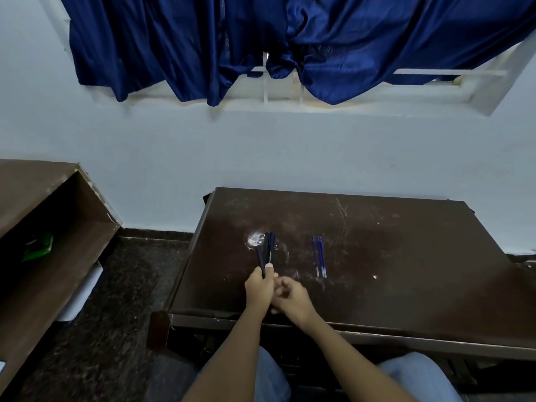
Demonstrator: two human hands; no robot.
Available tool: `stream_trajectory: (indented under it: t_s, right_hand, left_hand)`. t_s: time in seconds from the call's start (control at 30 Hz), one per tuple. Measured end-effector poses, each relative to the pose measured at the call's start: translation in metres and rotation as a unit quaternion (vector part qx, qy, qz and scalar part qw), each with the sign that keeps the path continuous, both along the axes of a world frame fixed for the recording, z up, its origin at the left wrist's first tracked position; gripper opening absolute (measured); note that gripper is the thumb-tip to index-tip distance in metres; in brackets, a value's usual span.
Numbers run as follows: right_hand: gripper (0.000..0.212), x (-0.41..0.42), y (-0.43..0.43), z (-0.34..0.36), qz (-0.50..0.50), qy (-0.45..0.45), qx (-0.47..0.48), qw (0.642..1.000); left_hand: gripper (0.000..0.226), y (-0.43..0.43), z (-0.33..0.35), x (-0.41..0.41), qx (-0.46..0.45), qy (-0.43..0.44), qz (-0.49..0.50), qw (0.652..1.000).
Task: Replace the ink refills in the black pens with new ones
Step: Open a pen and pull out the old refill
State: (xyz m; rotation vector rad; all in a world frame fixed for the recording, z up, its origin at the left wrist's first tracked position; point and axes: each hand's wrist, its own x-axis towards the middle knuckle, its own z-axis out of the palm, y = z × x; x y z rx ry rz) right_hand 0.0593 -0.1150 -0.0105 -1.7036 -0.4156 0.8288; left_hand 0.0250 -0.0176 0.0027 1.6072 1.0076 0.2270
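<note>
The person is sitting at a scuffed dark brown wooden desk (406, 271), and the left hand (259, 288) is clenching a small bundle of slim black plastic pens (268, 248) by their near ends. The pens are pointing away from the body and are fanning out slightly over a pale worn patch (255, 238) on the desk top. The right hand (291, 297) is sitting just beside the left, with its fingers curled in toward the near ends of the pens. It cannot be told whether those fingers are pinching a pen or only touching one.

A few thin blue ink refills (319, 256) are lying side by side on the desk to the right of the pens, apart from both hands and not being held by either.

Judging from this, the work is at an early step. The pens are gathered in one fist, none is visibly opened, and the refills look unused. The person seems to be picking one pen out of the bundle to open it.

The next move is probably calling for the right hand to draw a single pen free while the left is keeping the others together or setting them down. That pen's barrel would then need twisting apart to reach the old refill, and the parts should stay clear of the new refills.
</note>
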Motion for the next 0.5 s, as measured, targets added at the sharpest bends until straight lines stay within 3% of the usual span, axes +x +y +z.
stream_trajectory:
  t_s: [0.07, 0.13, 0.23, 0.3, 0.5]
  right_hand:
    - [0.017, -0.001, 0.001, -0.001, 0.039, 0.004, -0.003, 0.999]
    - [0.003, 0.003, 0.003, 0.002, 0.043, -0.019, -0.019, 0.999]
    - [0.019, 0.012, 0.007, 0.015, -0.039, -0.058, -0.030, 0.997]
    - [0.022, 0.019, 0.011, 0.025, -0.100, -0.032, -0.023, 0.994]
    - [0.028, 0.036, 0.022, 0.028, -0.093, -0.039, -0.070, 0.992]
  left_hand:
    - [0.020, -0.001, 0.004, 0.001, -0.040, -0.028, 0.033, 0.998]
    - [0.017, -0.002, 0.007, -0.001, -0.028, -0.025, 0.028, 0.999]
    - [0.021, -0.001, 0.007, -0.005, 0.032, -0.010, -0.039, 0.999]
    - [0.028, 0.000, 0.005, -0.009, 0.044, -0.004, -0.091, 0.995]
    - [0.036, -0.004, -0.001, -0.017, 0.093, 0.019, -0.153, 0.984]
